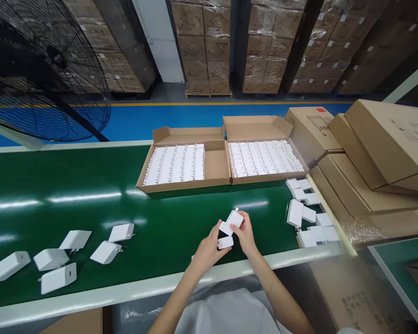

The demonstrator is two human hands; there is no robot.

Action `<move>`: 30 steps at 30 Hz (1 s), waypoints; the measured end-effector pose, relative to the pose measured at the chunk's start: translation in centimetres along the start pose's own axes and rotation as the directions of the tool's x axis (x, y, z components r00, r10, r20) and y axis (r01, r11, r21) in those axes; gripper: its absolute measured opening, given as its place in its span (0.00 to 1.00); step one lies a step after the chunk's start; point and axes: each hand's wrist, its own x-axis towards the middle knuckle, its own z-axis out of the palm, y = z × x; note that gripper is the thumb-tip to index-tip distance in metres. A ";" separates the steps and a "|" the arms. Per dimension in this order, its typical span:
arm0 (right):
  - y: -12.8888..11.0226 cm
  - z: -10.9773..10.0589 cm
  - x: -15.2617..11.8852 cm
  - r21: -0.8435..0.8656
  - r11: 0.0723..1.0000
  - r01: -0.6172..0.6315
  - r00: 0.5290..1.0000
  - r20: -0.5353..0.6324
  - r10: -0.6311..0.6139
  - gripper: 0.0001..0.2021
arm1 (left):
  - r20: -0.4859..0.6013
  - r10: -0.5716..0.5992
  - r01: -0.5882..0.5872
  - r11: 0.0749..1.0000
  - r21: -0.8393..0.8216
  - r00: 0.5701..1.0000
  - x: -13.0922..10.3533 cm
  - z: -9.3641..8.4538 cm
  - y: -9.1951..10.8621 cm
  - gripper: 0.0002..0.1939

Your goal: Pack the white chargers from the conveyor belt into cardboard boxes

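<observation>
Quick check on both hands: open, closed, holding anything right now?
Left hand: closed on the lower white adapter.
Right hand: closed on the upper white adapter.

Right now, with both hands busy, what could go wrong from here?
The left hand and right hand hold white adapters close together, so one could slip or be scratched by the prongs sticking out at the top. The left open carton has a gap beside its rows, so pieces might slide or tip if it is bumped. The loose pile of adapters at the right lies partly overlapping, and a stray forearm could scatter it.
</observation>
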 end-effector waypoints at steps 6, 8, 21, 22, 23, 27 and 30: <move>0.7 -1.4 0.8 -0.238 0.964 0.115 0.992 -0.015 -0.123 0.08 | 0.036 0.087 -0.094 0.941 0.326 0.996 1.7 -0.1 1.0 0.30; 0.1 -1.4 0.8 -0.260 0.957 0.128 0.992 0.028 -0.125 0.05 | 0.044 0.103 -0.112 0.911 0.396 0.994 1.9 0.0 1.1 0.32; -7.6 -16.0 -0.8 -0.969 -0.245 -0.026 0.953 0.049 -0.297 0.22 | 0.224 0.405 -0.455 0.854 0.253 0.886 6.2 2.1 3.7 0.50; -7.6 -15.9 -0.7 -0.956 -0.293 -0.020 0.958 0.065 -0.279 0.23 | 0.224 0.411 -0.460 0.851 0.255 0.884 6.1 2.3 3.7 0.47; -7.9 -15.8 -0.5 -0.940 -0.340 -0.009 0.962 0.084 -0.259 0.23 | 0.220 0.408 -0.456 0.850 0.261 0.886 5.8 2.1 3.5 0.46; -9.5 -16.2 0.7 -0.879 -0.453 0.147 0.966 0.227 -0.127 0.22 | 0.106 0.276 -0.295 0.904 0.310 0.955 2.6 -1.3 -0.2 0.41; -9.5 -15.8 1.5 -0.925 -0.256 0.281 0.950 0.307 -0.066 0.18 | 0.020 0.100 -0.102 0.949 0.300 0.995 -0.7 -5.0 -3.4 0.38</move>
